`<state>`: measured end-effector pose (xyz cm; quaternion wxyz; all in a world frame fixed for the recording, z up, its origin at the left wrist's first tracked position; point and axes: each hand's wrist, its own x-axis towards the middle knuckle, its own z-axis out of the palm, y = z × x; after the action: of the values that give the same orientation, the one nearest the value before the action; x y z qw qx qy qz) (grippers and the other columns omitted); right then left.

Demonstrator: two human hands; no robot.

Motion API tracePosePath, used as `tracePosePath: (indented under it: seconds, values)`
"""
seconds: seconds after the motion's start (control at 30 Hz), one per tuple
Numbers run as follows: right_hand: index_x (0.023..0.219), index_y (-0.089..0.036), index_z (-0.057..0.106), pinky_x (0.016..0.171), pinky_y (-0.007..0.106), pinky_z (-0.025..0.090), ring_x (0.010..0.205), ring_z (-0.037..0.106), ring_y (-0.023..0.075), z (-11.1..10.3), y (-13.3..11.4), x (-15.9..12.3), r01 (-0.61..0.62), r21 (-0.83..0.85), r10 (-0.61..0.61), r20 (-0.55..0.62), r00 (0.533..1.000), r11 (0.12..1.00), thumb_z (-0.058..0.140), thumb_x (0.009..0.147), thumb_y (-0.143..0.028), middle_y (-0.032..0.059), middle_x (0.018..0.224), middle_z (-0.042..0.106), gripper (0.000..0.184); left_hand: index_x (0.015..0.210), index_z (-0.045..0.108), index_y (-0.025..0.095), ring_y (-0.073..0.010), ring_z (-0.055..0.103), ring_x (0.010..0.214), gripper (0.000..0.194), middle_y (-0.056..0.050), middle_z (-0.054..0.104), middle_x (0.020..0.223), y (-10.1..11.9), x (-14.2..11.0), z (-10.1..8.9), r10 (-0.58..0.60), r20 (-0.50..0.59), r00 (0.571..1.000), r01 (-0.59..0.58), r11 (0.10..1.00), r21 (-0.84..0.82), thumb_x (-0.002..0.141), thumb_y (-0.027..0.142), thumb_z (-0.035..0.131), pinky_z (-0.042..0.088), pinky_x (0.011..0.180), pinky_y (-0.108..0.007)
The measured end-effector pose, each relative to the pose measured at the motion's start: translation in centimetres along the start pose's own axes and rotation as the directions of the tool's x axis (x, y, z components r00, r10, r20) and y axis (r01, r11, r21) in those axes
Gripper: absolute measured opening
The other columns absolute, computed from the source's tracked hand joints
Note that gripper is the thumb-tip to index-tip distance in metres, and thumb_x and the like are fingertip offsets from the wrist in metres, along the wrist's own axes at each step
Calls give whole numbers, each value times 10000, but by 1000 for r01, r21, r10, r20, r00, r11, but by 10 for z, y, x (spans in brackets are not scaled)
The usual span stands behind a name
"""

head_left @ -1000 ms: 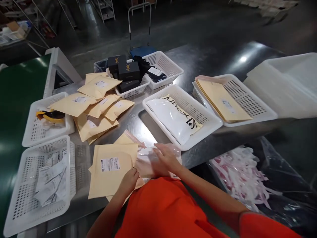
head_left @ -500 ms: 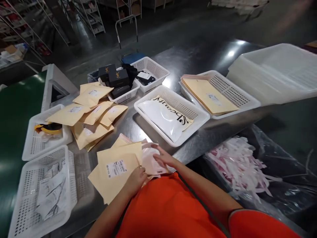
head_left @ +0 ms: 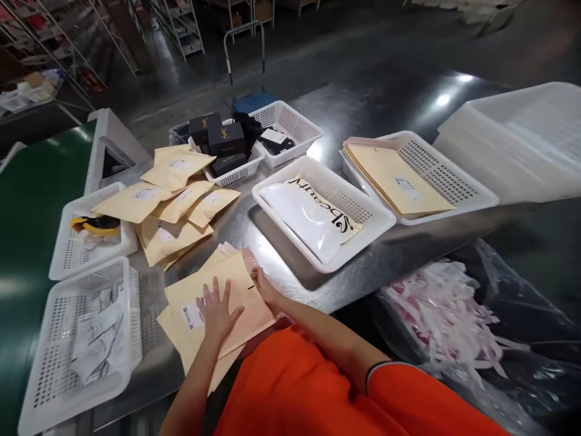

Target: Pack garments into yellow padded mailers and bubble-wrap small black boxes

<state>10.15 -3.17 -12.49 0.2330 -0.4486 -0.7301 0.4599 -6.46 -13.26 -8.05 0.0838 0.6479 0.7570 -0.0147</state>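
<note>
Near my body, a yellow padded envelope (head_left: pixel 204 290) lies on top of other envelopes at the table's front edge. It carries a white label, partly covered by my left hand (head_left: pixel 218 312), which lies flat on it with fingers spread. My right hand (head_left: pixel 267 289) has its fingers curled at the envelope's right edge, beside a small dark mark, and appears to grip that edge. Pinkish lining or backing of the envelopes (head_left: pixel 227 248) shows at the far side of the stack.
Filled yellow envelopes (head_left: pixel 179 200) are heaped left of centre, beside black boxes (head_left: pixel 226 139) in a basket. White baskets (head_left: pixel 313 257) hold a white pouch, flat envelopes, papers and a yellow-handled tool (head_left: pixel 97 226). A plastic-lined bin (head_left: pixel 440 309) of peeled strips is at right, a green belt (head_left: pixel 22 242) at left.
My left hand has gone from pinching the envelope's edge to lying flat across it. My right hand has left the pale pink barcoded piece, now out of sight, and is at the envelope's right edge.
</note>
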Motion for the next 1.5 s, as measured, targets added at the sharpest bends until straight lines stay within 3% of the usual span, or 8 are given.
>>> tracePosePath:
  seconds: [0.13,0.23,0.37,0.63,0.87,1.0,1.13,1.5]
  values:
    - [882,-159,596,815,339,495,859,593,194,-19,27,-33,-41,-153,60,121,991,987,433,944,-198,79,913,650,178,1514,221,435,-515,159,1464,620,-117,155,1658,8,14,24,-119,177,977,99,988,115,938,581,398,194,1019,-825]
    - [933,-163,620,894,360,475,1002,576,237,-36,40,-61,129,-246,-37,349,936,961,707,787,-280,106,1085,639,207,1528,214,363,-469,107,1490,615,-101,136,1661,18,18,35,-80,139,987,52,980,193,960,543,366,97,1061,-821]
    - [1043,-133,634,882,351,477,1084,555,246,-50,48,-78,365,-446,-73,549,833,817,590,884,-219,141,1198,603,186,1532,204,342,-411,95,1509,545,-48,144,1659,20,18,42,36,187,982,-70,982,178,998,388,305,88,1104,-784]
    - [895,-153,649,694,274,471,862,600,189,-53,44,-62,272,-506,-28,438,899,819,561,851,-89,91,973,656,117,1527,183,375,-477,25,1496,728,-46,84,1666,15,17,44,57,212,976,-77,993,86,895,683,373,73,1057,-827]
    - [1070,-162,559,883,357,464,1012,570,211,-114,15,-16,47,-525,-82,-44,996,850,255,1016,-184,138,1114,609,309,1545,176,320,-483,53,1493,809,-99,85,1666,14,14,38,1,127,992,-12,996,87,869,672,447,81,1100,-779]
    - [983,-184,615,852,343,467,974,573,216,-109,10,-21,377,-431,-281,271,921,820,485,977,-334,96,1037,639,199,1553,164,286,-438,-30,1510,884,-100,35,1668,13,23,33,10,104,995,-20,995,99,837,736,423,6,1102,-780]
    - [1060,-133,656,825,360,478,997,575,251,-72,25,-47,452,-487,-101,588,802,747,678,838,-278,138,1130,631,266,1547,144,329,-459,-16,1504,891,-75,44,1668,18,28,39,-32,219,975,14,997,80,819,767,415,35,1071,-815]
    - [894,-157,674,769,284,515,854,638,187,-69,3,-34,148,-503,-4,276,961,852,611,858,-128,75,937,686,78,1543,127,347,-460,-35,1503,852,-72,18,1667,14,31,51,-39,237,971,21,997,79,840,762,372,44,1063,-823]
